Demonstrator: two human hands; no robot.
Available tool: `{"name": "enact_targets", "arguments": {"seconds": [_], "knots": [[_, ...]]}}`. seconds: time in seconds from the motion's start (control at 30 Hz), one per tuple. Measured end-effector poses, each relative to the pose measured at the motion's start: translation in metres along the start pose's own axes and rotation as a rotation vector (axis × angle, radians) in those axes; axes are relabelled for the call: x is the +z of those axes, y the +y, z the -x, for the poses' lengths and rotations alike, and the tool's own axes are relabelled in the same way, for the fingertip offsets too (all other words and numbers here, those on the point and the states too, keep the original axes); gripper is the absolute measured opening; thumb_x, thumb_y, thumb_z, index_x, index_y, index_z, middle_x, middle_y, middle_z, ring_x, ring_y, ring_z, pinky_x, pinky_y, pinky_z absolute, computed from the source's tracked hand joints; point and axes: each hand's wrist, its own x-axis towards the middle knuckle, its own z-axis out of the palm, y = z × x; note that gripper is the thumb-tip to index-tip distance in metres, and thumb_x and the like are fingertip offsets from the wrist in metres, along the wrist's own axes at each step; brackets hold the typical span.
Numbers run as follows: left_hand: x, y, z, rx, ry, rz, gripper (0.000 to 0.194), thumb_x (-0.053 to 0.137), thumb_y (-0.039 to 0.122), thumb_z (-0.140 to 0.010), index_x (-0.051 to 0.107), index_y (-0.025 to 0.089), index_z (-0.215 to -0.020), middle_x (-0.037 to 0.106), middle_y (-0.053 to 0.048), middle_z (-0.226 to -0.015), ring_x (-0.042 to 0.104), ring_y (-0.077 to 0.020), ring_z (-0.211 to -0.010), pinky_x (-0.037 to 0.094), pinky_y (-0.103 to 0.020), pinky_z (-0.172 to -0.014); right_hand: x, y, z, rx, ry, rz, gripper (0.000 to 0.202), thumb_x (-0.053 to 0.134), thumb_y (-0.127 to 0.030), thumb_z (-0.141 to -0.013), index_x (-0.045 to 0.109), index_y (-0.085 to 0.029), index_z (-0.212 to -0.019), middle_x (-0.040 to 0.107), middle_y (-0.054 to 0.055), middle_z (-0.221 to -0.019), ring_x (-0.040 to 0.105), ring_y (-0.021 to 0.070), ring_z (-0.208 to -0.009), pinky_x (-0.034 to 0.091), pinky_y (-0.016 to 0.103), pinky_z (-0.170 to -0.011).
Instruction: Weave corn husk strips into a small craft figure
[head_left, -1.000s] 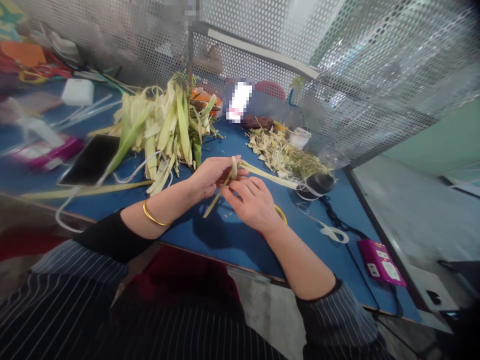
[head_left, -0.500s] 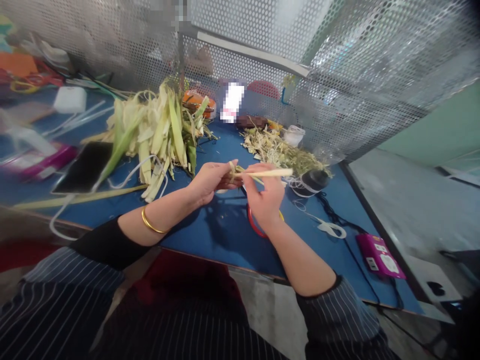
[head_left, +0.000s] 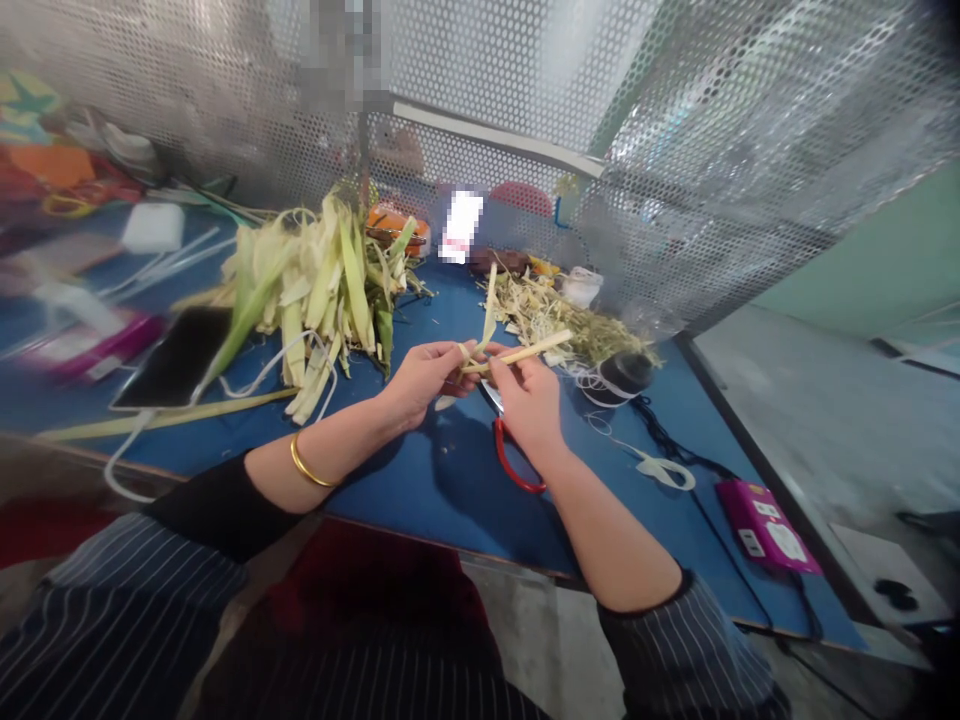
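My left hand (head_left: 429,382) pinches one end of some pale husk strips, with a gold bangle on that wrist. Close beside it, my right hand (head_left: 527,405) grips the same husk piece. One husk strip (head_left: 544,347) points right past my right fingers, and another strip (head_left: 490,305) stands up between the hands. Red-handled scissors (head_left: 515,465) lie on the blue table under my right hand, their blades partly hidden. Behind my left hand is a large bunch of green and pale husks (head_left: 322,275).
Dry husk scraps (head_left: 551,305) lie at the back, beside a black spool (head_left: 626,375) with white string. A dark phone (head_left: 176,355) with a white cable is at left. A purple box (head_left: 766,525) sits near the right edge, and a perforated screen (head_left: 480,150) stands behind.
A strip now stands upright between my hands. The strip at my right fingers has tilted upward to the right. The scissors' handle shows more, and the whole view has shifted slightly.
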Motion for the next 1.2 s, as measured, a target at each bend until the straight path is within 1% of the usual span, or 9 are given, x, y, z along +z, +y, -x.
{"name": "enact_targets", "arguments": {"seconds": [0.07,0.2,0.3,0.47,0.6,0.67,0.87,1.1,1.2], "knots": [[-0.001,-0.001,0.0,-0.005,-0.021,-0.004,0.028,0.06,0.038,-0.087,0.069,0.011,-0.084,0.062,-0.003,-0.064,0.058,-0.008,-0.052,0.048,-0.02,-0.053,0.0,0.001,-0.003,0.108,-0.026,-0.117,0.028,0.06,-0.041,-0.081,0.067,-0.017,-0.094,0.071,0.005,-0.082,0.064,0.0165,-0.064,0.049,0.029,-0.057],[-0.003,-0.003,-0.002,-0.005,-0.024,-0.026,0.023,0.06,0.032,-0.086,0.067,0.012,-0.079,0.061,-0.002,-0.063,0.056,-0.0076,-0.049,0.049,-0.021,-0.053,-0.001,-0.001,-0.007,0.269,-0.015,-0.252,0.026,0.069,-0.041,-0.073,0.064,-0.016,-0.077,0.063,-0.001,-0.059,0.056,0.0114,-0.046,0.042,0.024,-0.044],[-0.004,-0.003,-0.003,0.018,-0.048,-0.032,0.023,0.06,0.033,-0.087,0.065,0.012,-0.078,0.059,-0.002,-0.061,0.054,-0.0071,-0.048,0.048,-0.021,-0.052,-0.002,-0.004,-0.008,0.368,-0.067,-0.365,0.023,0.071,-0.037,-0.07,0.061,-0.017,-0.075,0.06,-0.004,-0.055,0.054,0.0096,-0.042,0.041,0.022,-0.043],[-0.003,-0.003,-0.003,0.054,-0.061,-0.055,0.031,0.061,0.04,-0.085,0.061,0.014,-0.069,0.056,0.0,-0.058,0.051,-0.0071,-0.046,0.046,-0.022,-0.05,-0.001,0.0,-0.012,0.544,-0.194,-0.653,0.025,0.072,-0.03,-0.067,0.065,-0.017,-0.088,0.064,-0.004,-0.061,0.055,0.0085,-0.045,0.043,0.021,-0.045],[-0.003,-0.002,-0.002,0.056,-0.066,-0.079,0.031,0.062,0.042,-0.084,0.063,0.014,-0.069,0.056,0.0,-0.058,0.049,-0.0064,-0.046,0.044,-0.021,-0.05,0.001,0.007,-0.014,0.48,-0.261,-0.779,0.025,0.072,-0.028,-0.067,0.067,-0.017,-0.089,0.069,0.0,-0.072,0.059,0.011,-0.058,0.049,0.024,-0.057],[-0.004,-0.001,-0.002,0.024,-0.088,-0.08,0.029,0.063,0.041,-0.084,0.065,0.015,-0.072,0.057,0.0,-0.058,0.05,-0.0065,-0.046,0.044,-0.021,-0.049,0.002,0.01,-0.015,0.452,-0.236,-0.79,0.023,0.073,-0.028,-0.065,0.067,-0.017,-0.085,0.068,0.0,-0.07,0.06,0.0119,-0.059,0.05,0.025,-0.059],[-0.009,0.003,-0.003,-0.092,-0.108,-0.037,0.021,0.064,0.034,-0.082,0.065,0.013,-0.079,0.061,-0.002,-0.064,0.052,-0.0069,-0.048,0.045,-0.02,-0.049,0.005,0.013,-0.013,0.506,-0.122,-0.795,0.022,0.077,-0.027,-0.06,0.061,-0.018,-0.073,0.054,-0.006,-0.054,0.049,0.0072,-0.047,0.038,0.019,-0.042],[-0.009,0.006,-0.002,-0.079,-0.194,0.008,0.013,0.063,0.019,-0.075,0.064,0.012,-0.086,0.065,-0.005,-0.076,0.062,-0.0116,-0.065,0.052,-0.025,-0.066,0.005,0.009,-0.012,0.517,0.015,-0.713,0.025,0.077,-0.03,-0.058,0.063,-0.017,-0.074,0.058,-0.004,-0.056,0.053,0.0087,-0.05,0.042,0.019,-0.044],[-0.007,0.005,-0.001,-0.012,-0.154,-0.08,0.018,0.071,0.02,-0.071,0.066,0.012,-0.086,0.064,-0.003,-0.077,0.06,-0.0095,-0.064,0.051,-0.024,-0.064,0.006,0.006,-0.011,0.478,0.037,-0.676,0.024,0.077,-0.03,-0.058,0.064,-0.016,-0.072,0.059,-0.004,-0.056,0.051,0.0075,-0.049,0.039,0.018,-0.042]]}}
